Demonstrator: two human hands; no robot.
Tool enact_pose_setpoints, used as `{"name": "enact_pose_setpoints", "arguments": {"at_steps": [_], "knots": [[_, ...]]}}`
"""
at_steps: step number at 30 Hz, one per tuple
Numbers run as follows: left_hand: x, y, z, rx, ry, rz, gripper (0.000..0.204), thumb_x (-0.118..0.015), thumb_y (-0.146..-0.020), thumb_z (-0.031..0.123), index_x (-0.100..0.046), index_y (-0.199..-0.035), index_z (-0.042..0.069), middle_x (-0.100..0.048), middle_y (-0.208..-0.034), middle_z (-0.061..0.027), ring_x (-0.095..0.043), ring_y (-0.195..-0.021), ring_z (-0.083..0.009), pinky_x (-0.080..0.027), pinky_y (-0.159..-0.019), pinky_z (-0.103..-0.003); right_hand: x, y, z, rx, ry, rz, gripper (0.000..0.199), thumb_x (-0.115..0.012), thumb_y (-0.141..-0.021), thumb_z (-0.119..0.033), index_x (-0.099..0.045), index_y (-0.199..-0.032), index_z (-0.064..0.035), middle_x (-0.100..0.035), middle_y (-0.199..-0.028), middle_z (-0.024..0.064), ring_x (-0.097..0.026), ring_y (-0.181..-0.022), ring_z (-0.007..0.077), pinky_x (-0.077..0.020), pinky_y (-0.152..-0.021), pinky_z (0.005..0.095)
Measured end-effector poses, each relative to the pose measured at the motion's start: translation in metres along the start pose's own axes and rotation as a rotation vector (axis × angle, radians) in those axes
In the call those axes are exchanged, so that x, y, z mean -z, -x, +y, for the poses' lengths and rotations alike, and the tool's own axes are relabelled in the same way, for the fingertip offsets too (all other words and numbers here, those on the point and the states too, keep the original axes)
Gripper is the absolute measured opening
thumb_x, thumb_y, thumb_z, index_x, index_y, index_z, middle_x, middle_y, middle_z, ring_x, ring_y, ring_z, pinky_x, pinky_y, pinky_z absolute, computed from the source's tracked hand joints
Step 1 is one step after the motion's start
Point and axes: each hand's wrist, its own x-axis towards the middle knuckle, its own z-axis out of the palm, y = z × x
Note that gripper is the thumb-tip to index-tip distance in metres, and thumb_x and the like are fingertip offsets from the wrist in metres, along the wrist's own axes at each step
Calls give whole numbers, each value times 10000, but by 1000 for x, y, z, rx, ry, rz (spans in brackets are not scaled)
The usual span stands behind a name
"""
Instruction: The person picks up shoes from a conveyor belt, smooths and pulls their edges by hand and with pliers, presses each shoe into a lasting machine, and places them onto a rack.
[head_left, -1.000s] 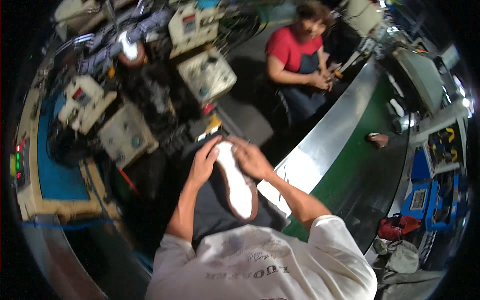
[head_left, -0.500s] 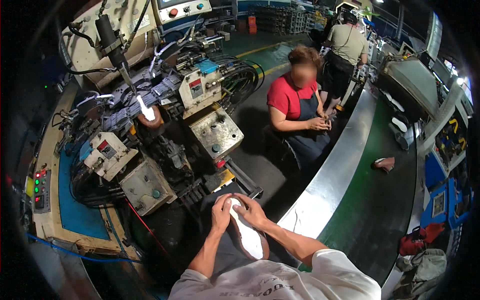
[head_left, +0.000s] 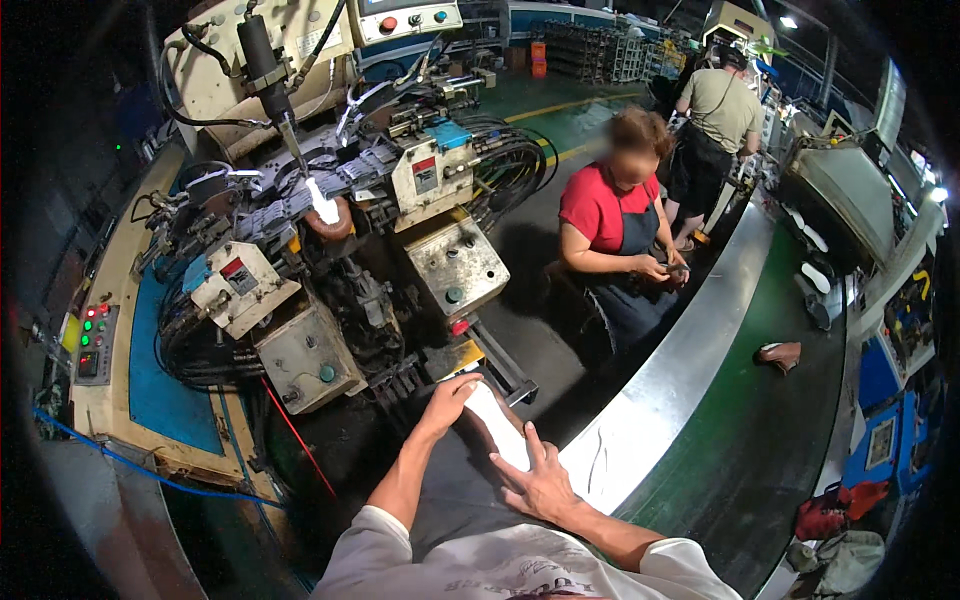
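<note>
The person holds a white, flat, elongated shoe-sole-shaped piece (head_left: 497, 425) low in front of the body, between the two hands, near the foot of the grey and cream shoe-lasting machine (head_left: 330, 220). The left hand (head_left: 447, 397) rests at the piece's far end with fingers curled lightly over its tip, seemingly to steady it. The right hand (head_left: 537, 480) lies along its near side with fingers spread wide apart and flat, pressing or supporting rather than clenched around it. Holding it at both ends keeps the long piece level.

On the machine, small red-and-white rectangular labels (head_left: 425, 172) sit on the cream housing blocks. A panel with red and green round lamps (head_left: 92, 335) stands on the yellow frame at the left. A brown shoe (head_left: 779, 353) lies alone on the green conveyor belt (head_left: 740, 440), beside its bright metal edge. A co-worker in a red shirt and dark apron (head_left: 615, 240) stands by that edge, hands together on a small item.
</note>
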Motion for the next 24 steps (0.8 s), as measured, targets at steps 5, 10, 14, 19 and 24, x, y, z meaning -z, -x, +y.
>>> {"name": "enact_pose_setpoints", "arguments": {"at_steps": [5, 10, 14, 19, 24], "knots": [[-26, 6, -1, 41, 82, 216, 274, -559, -1056, 96, -751, -1212, -21, -769, -1144, -99, -689, -1094, -199, -509, -1007, -330, -11, 6, -8, 37, 16, 128, 765, -863, -818, -351, -605, -1537, -393, -179, -1707, 397, -504, -1295, 608, -626, -921, 586], [-35, 22, -5, -60, 67, 357, 301, -477, -1026, 41, -757, -1117, -22, -755, -1025, -103, -702, -985, -212, -547, -918, -348, -16, 13, -16, 15, -43, 133, 777, -862, -806, -325, -605, -1535, -404, -230, -1721, 342, -544, -1251, 542, -599, -985, 562], [-13, 35, -6, -103, -49, 366, 300, -487, -1084, 101, -726, -1191, -45, -754, -1124, -122, -703, -1055, -229, -538, -980, -359, -22, 6, -11, 106, -66, 203, 798, -879, -777, -288, -614, -1523, -384, -224, -1735, 319, -532, -1284, 527, -616, -974, 541], [21, 31, 27, -1, 22, 45, 319, -555, -1065, 67, -703, -1324, -46, -739, -1275, -140, -687, -1186, -224, -504, -1071, -350, 2, 6, -11, 125, -70, 61, 837, -887, -791, -305, -567, -1560, -393, -185, -1747, 312, -465, -1371, 523, -612, -1000, 541], [24, 30, 0, 11, -190, 144, 286, -585, -1061, 89, -727, -1283, -23, -765, -1243, -123, -697, -1164, -246, -510, -1035, -354, -4, 5, -1, 180, -59, 48, 804, -874, -802, -275, -590, -1541, -414, -191, -1740, 312, -524, -1298, 523, -608, -1018, 527]]}}
